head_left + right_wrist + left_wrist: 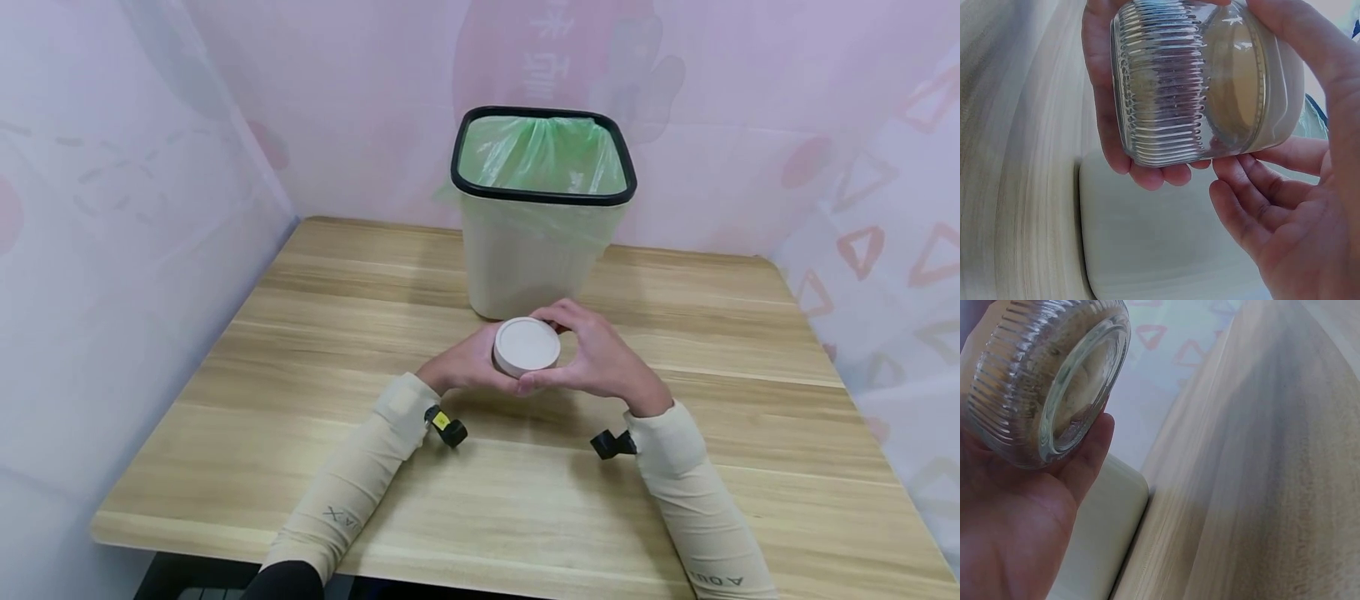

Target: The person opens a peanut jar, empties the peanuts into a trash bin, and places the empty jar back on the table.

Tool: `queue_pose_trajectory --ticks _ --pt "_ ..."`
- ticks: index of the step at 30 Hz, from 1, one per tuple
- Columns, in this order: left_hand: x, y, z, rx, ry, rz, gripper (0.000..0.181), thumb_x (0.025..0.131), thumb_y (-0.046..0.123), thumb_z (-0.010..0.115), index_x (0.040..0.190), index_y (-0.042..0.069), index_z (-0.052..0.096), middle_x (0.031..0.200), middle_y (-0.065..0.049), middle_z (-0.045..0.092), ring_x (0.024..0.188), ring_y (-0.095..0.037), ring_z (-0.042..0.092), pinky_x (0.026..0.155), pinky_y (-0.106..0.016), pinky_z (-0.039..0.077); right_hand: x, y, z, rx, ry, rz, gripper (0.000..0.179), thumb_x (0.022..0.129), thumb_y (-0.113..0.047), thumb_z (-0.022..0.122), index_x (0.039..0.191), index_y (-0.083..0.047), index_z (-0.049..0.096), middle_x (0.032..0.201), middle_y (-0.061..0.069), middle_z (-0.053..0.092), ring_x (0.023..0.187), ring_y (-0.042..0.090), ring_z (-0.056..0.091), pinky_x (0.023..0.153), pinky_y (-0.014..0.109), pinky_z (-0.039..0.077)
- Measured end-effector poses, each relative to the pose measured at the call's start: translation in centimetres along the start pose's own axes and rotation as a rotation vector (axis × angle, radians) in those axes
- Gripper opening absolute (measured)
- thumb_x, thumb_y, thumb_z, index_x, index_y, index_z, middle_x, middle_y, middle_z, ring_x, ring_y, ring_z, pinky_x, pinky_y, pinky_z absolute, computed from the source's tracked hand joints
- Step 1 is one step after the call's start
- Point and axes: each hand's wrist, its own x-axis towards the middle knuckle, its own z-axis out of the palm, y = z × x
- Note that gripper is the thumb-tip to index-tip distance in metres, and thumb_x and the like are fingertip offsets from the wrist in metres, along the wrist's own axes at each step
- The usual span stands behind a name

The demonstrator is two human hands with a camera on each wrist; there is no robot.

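A ribbed clear glass jar (pixel 1163 94) with a cream-white lid (pixel 527 343) is held above the table, between both hands. My left hand (pixel 471 360) grips the glass body from the left, its fingers wrapped around the far side in the right wrist view. Thumb and fingers of my right hand (pixel 600 354) curl around the lid from the right. Seen from the left wrist, the jar's thick round base (pixel 1088 384) is tilted toward the camera. The glass looks empty, though reflections make its inside hard to judge.
Just beyond the hands, a cream waste bin (pixel 517 258) stands on the wooden table (pixel 300 400). Its black rim (pixel 543 198) holds a green plastic liner (pixel 551 154). Pale printed curtains (pixel 337 108) enclose the table at the back and sides.
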Motion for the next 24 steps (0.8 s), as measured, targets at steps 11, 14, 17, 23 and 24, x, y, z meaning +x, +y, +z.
queue_pose_trajectory --ticks 11,14,17,23,24 --pt "-0.2 0.5 0.0 0.001 -0.005 -0.006 0.091 0.071 0.013 0.088 0.152 0.004 0.047 0.143 -0.015 0.061 0.130 -0.023 0.059 0.119 -0.041 0.046 -0.1 -0.4 -0.2 -0.002 0.004 -0.012 0.071 0.066 -0.051 0.099 0.125 -0.023 0.071 0.112 -0.008 0.065 0.106 0.010 0.061 0.096 0.037 0.053" --pt "-0.2 0.7 0.0 0.010 -0.014 0.001 0.090 0.071 0.011 0.088 0.152 0.004 0.047 0.143 -0.015 0.062 0.131 -0.022 0.059 0.120 -0.042 0.044 -0.2 -0.5 -0.3 0.003 0.001 -0.022 0.070 0.067 -0.049 0.099 0.126 -0.022 0.072 0.113 -0.008 0.066 0.106 0.010 0.060 0.094 0.036 0.053" --pt "-0.2 0.8 0.1 0.019 -0.025 0.012 0.090 0.071 0.010 0.088 0.151 0.004 0.048 0.142 -0.015 0.062 0.130 -0.022 0.059 0.121 -0.043 0.043 -0.3 -0.6 -0.5 0.005 -0.002 -0.031 0.070 0.069 -0.047 0.099 0.127 -0.020 0.072 0.114 -0.006 0.067 0.105 0.011 0.060 0.094 0.036 0.053" --pt "-0.2 1.2 0.1 0.010 -0.033 0.016 0.090 0.070 0.011 0.089 0.150 0.004 0.048 0.139 -0.015 0.063 0.128 -0.020 0.059 0.120 -0.042 0.043 -0.5 -0.7 -0.7 0.023 -0.007 -0.035 0.071 0.069 -0.043 0.100 0.130 -0.021 0.072 0.117 -0.005 0.063 0.110 0.012 0.059 0.099 0.042 0.053" --pt "-0.2 1.2 0.2 0.005 -0.035 0.015 0.090 0.070 0.011 0.089 0.150 0.004 0.048 0.139 -0.015 0.063 0.128 -0.020 0.059 0.120 -0.042 0.044 -0.5 -0.7 -0.7 0.029 -0.004 -0.034 0.071 0.069 -0.042 0.100 0.131 -0.021 0.072 0.118 -0.005 0.062 0.111 0.012 0.059 0.100 0.043 0.052"
